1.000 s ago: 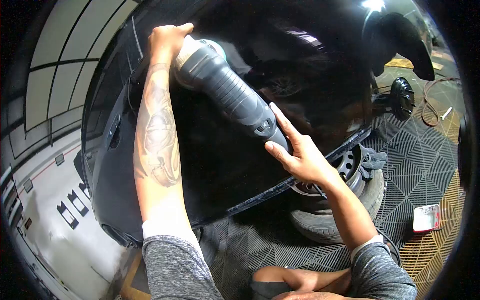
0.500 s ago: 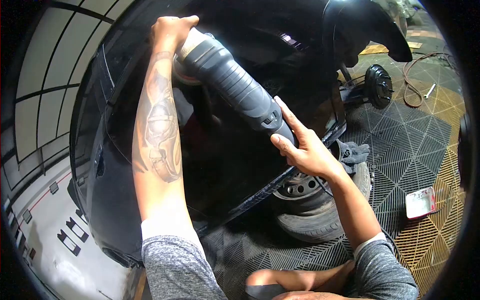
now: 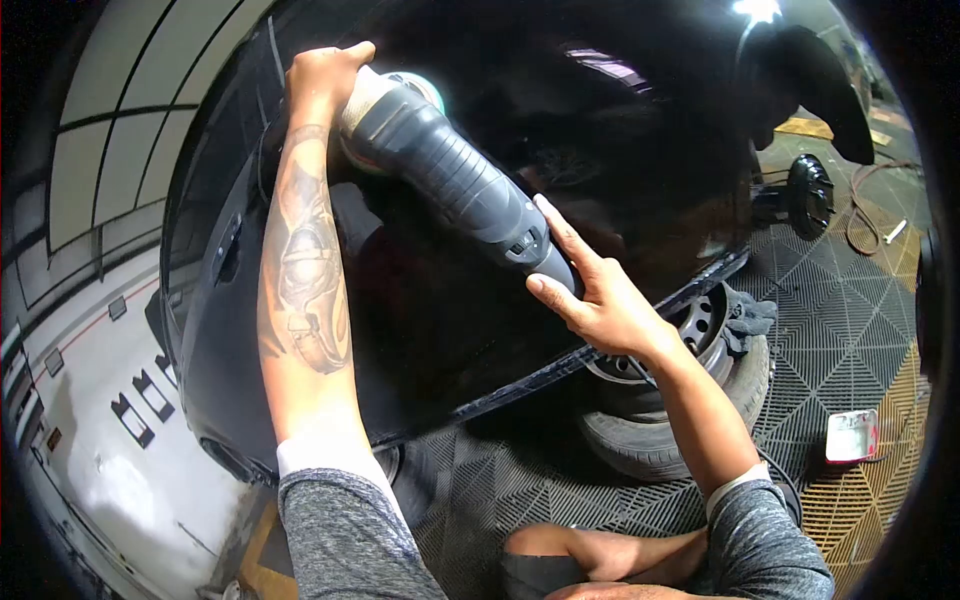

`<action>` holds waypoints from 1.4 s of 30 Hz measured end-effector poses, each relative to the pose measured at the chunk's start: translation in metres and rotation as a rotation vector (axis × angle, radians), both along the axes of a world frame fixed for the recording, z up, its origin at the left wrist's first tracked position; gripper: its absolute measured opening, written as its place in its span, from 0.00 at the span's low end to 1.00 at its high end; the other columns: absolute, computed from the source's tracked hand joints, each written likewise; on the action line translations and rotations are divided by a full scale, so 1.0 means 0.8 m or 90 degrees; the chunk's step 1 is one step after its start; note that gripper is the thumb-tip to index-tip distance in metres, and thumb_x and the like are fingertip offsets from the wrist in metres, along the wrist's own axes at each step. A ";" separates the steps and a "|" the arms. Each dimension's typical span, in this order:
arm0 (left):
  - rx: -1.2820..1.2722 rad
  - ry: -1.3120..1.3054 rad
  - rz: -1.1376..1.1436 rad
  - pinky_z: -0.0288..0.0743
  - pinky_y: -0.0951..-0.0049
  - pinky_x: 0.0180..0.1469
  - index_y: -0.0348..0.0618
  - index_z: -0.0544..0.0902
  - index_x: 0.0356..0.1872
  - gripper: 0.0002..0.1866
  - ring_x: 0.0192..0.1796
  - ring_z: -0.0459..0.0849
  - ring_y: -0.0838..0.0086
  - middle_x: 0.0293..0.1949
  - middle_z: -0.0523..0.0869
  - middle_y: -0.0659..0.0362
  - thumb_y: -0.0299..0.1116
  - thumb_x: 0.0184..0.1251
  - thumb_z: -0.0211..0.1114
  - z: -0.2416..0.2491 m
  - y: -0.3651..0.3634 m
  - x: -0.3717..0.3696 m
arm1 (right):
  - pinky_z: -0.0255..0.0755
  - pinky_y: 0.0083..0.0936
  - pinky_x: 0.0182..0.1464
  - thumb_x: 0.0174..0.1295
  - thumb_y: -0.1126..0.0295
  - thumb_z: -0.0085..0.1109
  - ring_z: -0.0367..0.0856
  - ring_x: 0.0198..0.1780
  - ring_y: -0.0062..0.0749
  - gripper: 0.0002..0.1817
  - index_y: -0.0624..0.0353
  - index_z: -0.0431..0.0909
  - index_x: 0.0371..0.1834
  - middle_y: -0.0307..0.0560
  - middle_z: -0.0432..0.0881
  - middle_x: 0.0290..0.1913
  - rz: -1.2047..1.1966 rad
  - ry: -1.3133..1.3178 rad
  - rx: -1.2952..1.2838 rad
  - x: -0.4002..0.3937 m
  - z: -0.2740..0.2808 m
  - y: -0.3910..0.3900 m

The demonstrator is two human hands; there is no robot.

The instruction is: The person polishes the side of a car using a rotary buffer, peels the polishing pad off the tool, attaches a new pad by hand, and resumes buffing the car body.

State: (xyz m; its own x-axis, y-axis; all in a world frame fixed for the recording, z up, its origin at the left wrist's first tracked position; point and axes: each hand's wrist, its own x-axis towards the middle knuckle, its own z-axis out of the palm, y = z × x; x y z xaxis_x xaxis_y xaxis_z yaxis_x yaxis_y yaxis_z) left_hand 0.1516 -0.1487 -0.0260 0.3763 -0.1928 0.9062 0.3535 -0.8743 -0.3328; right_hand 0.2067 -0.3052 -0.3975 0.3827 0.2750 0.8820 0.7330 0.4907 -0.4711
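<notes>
A black power polisher (image 3: 455, 165) lies slantwise across a glossy black car panel (image 3: 420, 310), its round pad (image 3: 365, 155) against the panel at the upper left. My left hand (image 3: 322, 82) is closed over the head end of the tool, thumb pointing right. Around the rear end of the handle, my right hand (image 3: 605, 290) is wrapped, with its index finger stretched along the body and the thumb on the near side. A small switch sits on the handle just ahead of my right hand.
Stacked wheels with tires (image 3: 650, 440) stand below the panel edge, a dark glove (image 3: 748, 318) on them. A hub (image 3: 811, 197) sticks out at the right. On the tiled floor (image 3: 830, 320) lie a small white-and-red container (image 3: 852, 436), a hose (image 3: 858, 215) and a wrench (image 3: 895, 231).
The view has shifted, so the wheels, hub and container appear farther right. Both hands keep their hold on the polisher, which has moved over the panel.
</notes>
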 end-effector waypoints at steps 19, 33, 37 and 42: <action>-0.277 -0.136 -0.022 0.80 0.62 0.50 0.41 0.92 0.33 0.22 0.43 0.90 0.54 0.38 0.91 0.45 0.51 0.51 0.68 -0.046 0.162 -0.199 | 0.81 0.45 0.43 0.70 0.51 0.62 0.88 0.33 0.61 0.46 0.44 0.46 0.86 0.68 0.85 0.29 0.099 -0.054 -0.168 -0.111 0.021 0.120; -0.175 -0.050 -0.066 0.80 0.59 0.53 0.42 0.92 0.34 0.23 0.44 0.91 0.52 0.39 0.92 0.45 0.53 0.50 0.68 -0.035 0.034 -0.076 | 0.81 0.43 0.47 0.71 0.53 0.62 0.89 0.40 0.62 0.46 0.41 0.46 0.86 0.70 0.87 0.37 0.037 0.015 -0.077 -0.052 -0.005 0.038; -0.155 -0.014 -0.070 0.81 0.59 0.51 0.42 0.92 0.32 0.22 0.44 0.91 0.52 0.37 0.91 0.45 0.52 0.50 0.68 -0.027 -0.013 -0.024 | 0.81 0.41 0.48 0.71 0.54 0.62 0.90 0.41 0.60 0.46 0.40 0.45 0.86 0.71 0.87 0.40 0.034 0.051 -0.056 -0.026 -0.012 0.003; -0.086 0.025 -0.086 0.81 0.58 0.51 0.42 0.92 0.32 0.22 0.44 0.91 0.51 0.38 0.92 0.45 0.53 0.51 0.68 -0.030 -0.070 0.040 | 0.80 0.41 0.52 0.72 0.55 0.62 0.90 0.45 0.60 0.45 0.40 0.46 0.86 0.71 0.87 0.43 0.003 0.066 0.009 0.005 -0.028 -0.033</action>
State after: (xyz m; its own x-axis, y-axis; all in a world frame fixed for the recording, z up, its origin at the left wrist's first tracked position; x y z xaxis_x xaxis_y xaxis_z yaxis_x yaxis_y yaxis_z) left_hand 0.1837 -0.2048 -0.0500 0.3904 -0.1221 0.9125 0.2188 -0.9504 -0.2208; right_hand 0.2106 -0.3316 -0.4196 0.4709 0.2652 0.8414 0.6787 0.5004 -0.5375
